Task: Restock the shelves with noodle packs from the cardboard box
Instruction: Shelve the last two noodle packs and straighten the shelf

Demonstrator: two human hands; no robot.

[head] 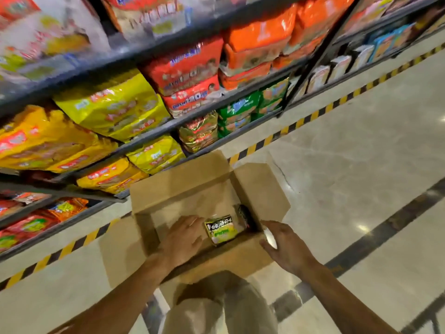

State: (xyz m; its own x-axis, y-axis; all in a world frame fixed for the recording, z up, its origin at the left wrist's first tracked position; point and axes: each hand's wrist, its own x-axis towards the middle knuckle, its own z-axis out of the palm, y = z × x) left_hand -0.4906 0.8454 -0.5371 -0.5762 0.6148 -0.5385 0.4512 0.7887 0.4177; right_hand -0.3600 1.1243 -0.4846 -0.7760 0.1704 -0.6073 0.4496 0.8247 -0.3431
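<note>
Your left hand (184, 238) reaches into the cardboard box (192, 189) on the floor, fingers relaxed beside a noodle pack (222, 229), while your right hand (285, 244) rests spread on the rim; the pack looks light, crinkly and crushable, so grip its edges.

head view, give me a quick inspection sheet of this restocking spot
surface: pale polished floor with black and yellow hazard tape along the shelf base
job's things: open cardboard box on the floor, nearly empty; one black and green noodle pack and a dark pack beside it inside
clutter: nothing seen
grippers: left hand reaches into the box, flat beside the noodle pack; right hand at the box's right corner, something pale under its fingers, grip unclear
cables: nothing seen
surroundings: shelves stacked with yellow, red, orange and green packs
</note>
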